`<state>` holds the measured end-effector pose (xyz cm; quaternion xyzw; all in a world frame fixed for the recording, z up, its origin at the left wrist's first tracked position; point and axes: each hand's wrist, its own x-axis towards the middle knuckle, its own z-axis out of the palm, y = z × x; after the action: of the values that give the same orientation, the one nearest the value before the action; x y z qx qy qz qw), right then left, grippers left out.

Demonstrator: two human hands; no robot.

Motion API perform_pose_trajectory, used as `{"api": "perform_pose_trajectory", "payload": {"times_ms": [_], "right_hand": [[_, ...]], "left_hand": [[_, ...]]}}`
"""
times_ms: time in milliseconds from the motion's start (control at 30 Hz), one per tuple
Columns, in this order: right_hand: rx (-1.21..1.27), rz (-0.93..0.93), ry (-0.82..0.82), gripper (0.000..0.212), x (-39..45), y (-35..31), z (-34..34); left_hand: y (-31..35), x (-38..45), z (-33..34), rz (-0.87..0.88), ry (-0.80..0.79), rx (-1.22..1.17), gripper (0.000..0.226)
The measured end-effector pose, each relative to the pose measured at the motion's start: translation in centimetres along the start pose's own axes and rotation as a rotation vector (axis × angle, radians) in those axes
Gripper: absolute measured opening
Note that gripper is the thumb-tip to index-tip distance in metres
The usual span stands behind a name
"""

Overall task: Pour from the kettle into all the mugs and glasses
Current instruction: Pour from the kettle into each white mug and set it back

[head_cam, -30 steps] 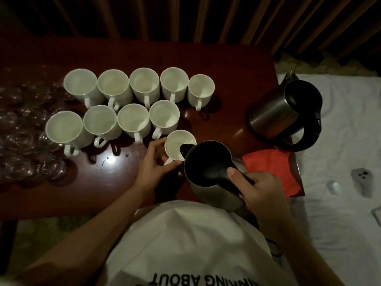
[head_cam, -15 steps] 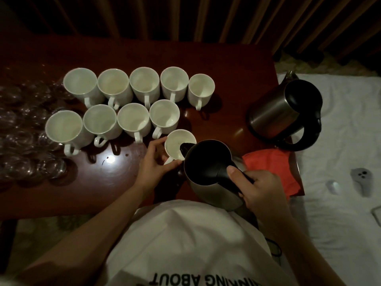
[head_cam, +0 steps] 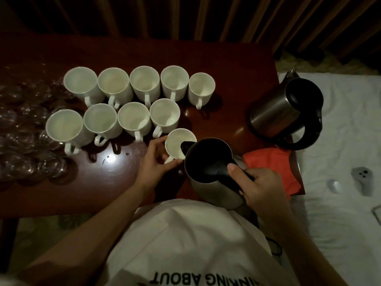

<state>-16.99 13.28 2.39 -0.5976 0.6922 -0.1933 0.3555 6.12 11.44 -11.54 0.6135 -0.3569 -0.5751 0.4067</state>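
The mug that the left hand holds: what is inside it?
The mug shows a pale inner wall, and the kettle spout reaches over its rim. Its bottom and any liquid cannot be told.

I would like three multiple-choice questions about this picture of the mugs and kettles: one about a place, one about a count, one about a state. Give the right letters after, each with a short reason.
1. Where does the red cloth lie?
A. under the glasses
B. on the table's right end, between the two kettles
C. inside a mug

2. How many white mugs are on the table?
A. six
B. eight
C. ten

3. What is the right hand doing?
A. gripping the handle of the near kettle
B. resting flat on the table
C. holding a glass

Answers:
1 B: the cloth lies between the near kettle and the far kettle.
2 C: five in the back row, four in front, plus the mug steadied by the left hand.
3 A: its fingers curl round the black handle, spout over that mug.
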Motion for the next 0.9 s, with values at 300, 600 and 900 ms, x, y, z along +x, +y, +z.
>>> {"api": "perform_pose_trajectory", "payload": {"times_ms": [300, 600, 900], "right_hand": [[-0.003, 0.008, -0.012, 0.07, 0.0, -0.17, 0.02], [-0.009, -0.012, -0.01, 0.07, -0.01, -0.24, 0.04], [0.059, 0.001, 0.006, 0.073, 0.12, -0.19, -0.25]], "left_hand": [[-0.04, -0.11, -0.06, 0.007, -0.007, 0.018, 0.076], [0.26, -0.33, -0.12, -0.006, -0.013, 0.016, 0.074], [0.21, -0.31, -0.22, 0.01, -0.004, 0.057, 0.071]]}}
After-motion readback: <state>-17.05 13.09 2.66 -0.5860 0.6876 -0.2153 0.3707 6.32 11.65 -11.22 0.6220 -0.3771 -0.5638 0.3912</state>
